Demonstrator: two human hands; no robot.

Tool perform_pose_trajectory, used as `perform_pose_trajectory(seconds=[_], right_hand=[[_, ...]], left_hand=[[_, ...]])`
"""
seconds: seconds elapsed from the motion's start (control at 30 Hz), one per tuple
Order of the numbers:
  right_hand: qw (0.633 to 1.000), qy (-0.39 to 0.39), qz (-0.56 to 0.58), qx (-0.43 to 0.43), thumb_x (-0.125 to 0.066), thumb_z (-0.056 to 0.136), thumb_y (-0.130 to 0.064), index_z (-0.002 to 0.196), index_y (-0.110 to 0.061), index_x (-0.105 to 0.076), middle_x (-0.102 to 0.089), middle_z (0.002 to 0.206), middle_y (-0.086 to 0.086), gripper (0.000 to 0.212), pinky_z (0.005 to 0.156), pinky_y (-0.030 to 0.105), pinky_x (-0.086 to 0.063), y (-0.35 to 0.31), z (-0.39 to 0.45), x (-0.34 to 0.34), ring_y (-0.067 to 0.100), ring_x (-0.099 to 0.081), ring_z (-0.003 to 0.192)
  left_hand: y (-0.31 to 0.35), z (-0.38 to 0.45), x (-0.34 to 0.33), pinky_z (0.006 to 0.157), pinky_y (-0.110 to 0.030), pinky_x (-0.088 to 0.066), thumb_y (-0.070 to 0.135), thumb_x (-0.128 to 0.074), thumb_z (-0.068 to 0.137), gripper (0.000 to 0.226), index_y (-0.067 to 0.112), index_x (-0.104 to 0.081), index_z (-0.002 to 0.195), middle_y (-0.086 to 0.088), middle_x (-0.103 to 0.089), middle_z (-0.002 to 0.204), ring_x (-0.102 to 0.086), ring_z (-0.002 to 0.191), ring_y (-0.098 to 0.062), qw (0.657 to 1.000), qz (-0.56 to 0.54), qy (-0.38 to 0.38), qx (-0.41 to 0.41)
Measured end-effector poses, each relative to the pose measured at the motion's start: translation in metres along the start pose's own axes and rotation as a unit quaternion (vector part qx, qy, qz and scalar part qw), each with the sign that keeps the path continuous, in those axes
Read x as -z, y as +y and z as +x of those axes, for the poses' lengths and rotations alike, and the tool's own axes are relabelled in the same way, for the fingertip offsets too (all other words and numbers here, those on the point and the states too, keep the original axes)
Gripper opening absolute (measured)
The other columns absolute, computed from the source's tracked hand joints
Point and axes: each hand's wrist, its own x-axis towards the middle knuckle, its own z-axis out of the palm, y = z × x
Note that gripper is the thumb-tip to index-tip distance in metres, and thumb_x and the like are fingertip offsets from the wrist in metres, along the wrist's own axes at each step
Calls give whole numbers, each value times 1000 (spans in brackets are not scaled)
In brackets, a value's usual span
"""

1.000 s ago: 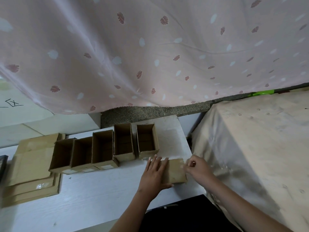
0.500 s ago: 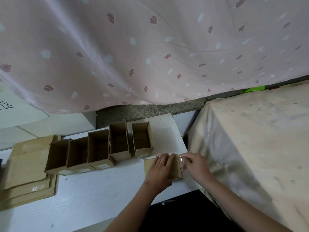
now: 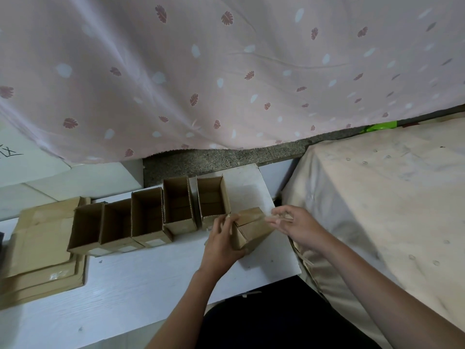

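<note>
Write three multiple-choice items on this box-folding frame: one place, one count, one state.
1. Where is the flattened cardboard stack? A) left end of the white table B) on a shelf C) inside a box
2. How many open-topped boxes stand in the row? A) three B) five C) seven
3. How is the cardboard box that the left hand grips? A) flattened B) torn in half C) erected, flaps folded shut

Key: 1 A, the stack lies at the far left; 2 B, five stand side by side; 3 C, its closed flaps meet at a seam.
</note>
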Motion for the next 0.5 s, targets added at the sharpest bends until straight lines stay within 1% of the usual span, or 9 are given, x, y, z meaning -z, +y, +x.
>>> perform_pose_trajectory(seconds=[0.03, 0.1, 0.13, 0.17, 0.23, 0.27, 0.33, 0.4, 0.5], right_hand=[[1000, 8, -20, 15, -50, 99, 4, 112, -4, -64, -72, 111, 6, 20, 99, 33, -53, -1, 0, 3, 17, -71, 106], [990, 44, -120, 57, -57, 98, -2, 108, -6, -73, -72, 98, -11, 20, 89, 15, -52, -6, 0, 10, -1, -70, 90], [978, 54, -186, 75, -60, 97, -6, 105, -11, -77, -69, 95, -19, 19, 81, 5, -45, -9, 0, 13, -11, -64, 81], [967, 51, -237, 82, -63, 96, -10, 104, -14, -78, -65, 100, -19, 18, 78, 2, -39, -12, 1, 14, -13, -59, 83], [950, 0, -304, 70, -63, 97, -18, 104, -18, -78, -53, 114, -4, 17, 87, 8, -30, -14, 2, 15, 1, -51, 108], [946, -40, -318, 51, -61, 98, -22, 100, -17, -77, -49, 115, 2, 18, 87, 11, -28, -14, 2, 13, 9, -49, 115], [949, -95, -299, 32, -56, 101, -22, 99, -10, -77, -55, 115, 5, 24, 86, 19, -37, -11, 1, 6, 17, -58, 109], [970, -76, -229, 41, -62, 97, -14, 100, -10, -78, -67, 103, -4, 17, 84, 23, -48, -11, 0, -2, 16, -68, 93], [986, -67, -147, 27, -77, 84, -9, 93, -15, -77, -77, 81, 3, 11, 84, 26, -55, -8, 0, -8, 15, -75, 81]], left_hand=[[-1, 0, 0, 89, -35, -55, 39, -87, 64, 88, 43, -34, 135, 11, -30, 141, -44, 122, -16, 1000, -11, 2, -1], [-2, -1, -2, 88, -25, -50, 36, -88, 64, 85, 41, -34, 130, 14, -31, 139, -45, 118, -12, 1000, -19, -6, -8], [-2, -2, -4, 88, -25, -50, 34, -88, 65, 83, 40, -34, 129, 14, -32, 137, -45, 117, -12, 1000, -18, -12, -9], [-3, -3, -5, 88, -26, -51, 32, -87, 66, 82, 37, -34, 127, 13, -32, 136, -46, 116, -13, 1000, -14, -18, -9], [-6, -4, -6, 85, -29, -53, 25, -86, 67, 80, 33, -32, 125, 10, -32, 134, -47, 114, -16, 1000, -5, -20, -4], [-7, -3, -5, 83, -29, -53, 21, -85, 67, 79, 31, -32, 124, 9, -31, 132, -48, 113, -18, 1000, -3, -19, -2], [-9, -3, -5, 82, -27, -52, 15, -83, 68, 78, 27, -31, 125, 6, -29, 134, -47, 115, -21, 1000, -2, -22, 4], [-10, -3, -6, 83, -24, -50, 12, -81, 69, 80, 25, -31, 129, 3, -26, 138, -44, 119, -24, 1000, -4, -20, 7], [-12, -6, -7, 89, -29, -52, 10, -78, 72, 93, 25, -24, 147, -1, -20, 149, -39, 130, -29, 1000, 7, -23, 15]])
